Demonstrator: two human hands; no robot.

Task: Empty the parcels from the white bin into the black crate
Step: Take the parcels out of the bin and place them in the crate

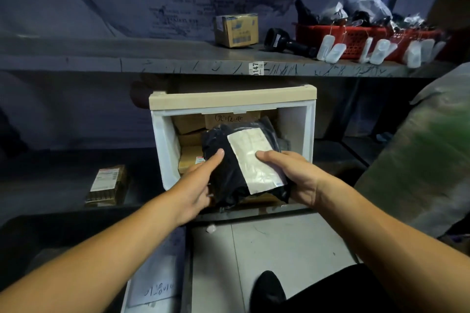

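Both hands, left (194, 192) and right (296, 176), gripping black parcel (229, 175) at white bin (295, 122) mouth.

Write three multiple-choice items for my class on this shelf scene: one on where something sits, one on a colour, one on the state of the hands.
1. Where does the small cardboard box sit?
A. On the upper shelf, left of the red basket
B. Inside the white bin
C. On the floor

2. What colour is the label on the black parcel?
A. Red
B. White
C. Green

3. What are the two hands doing?
A. Both hang idle
B. Only the right hand holds the parcel
C. Both hold the black parcel

Answers:
1. A: the box stands on the upper shelf, with the red basket to its right.
2. B: a pale white rectangle shows on the dark wrap.
3. C: the left hand and right hand each grip a side of the parcel at the mouth of the white bin.
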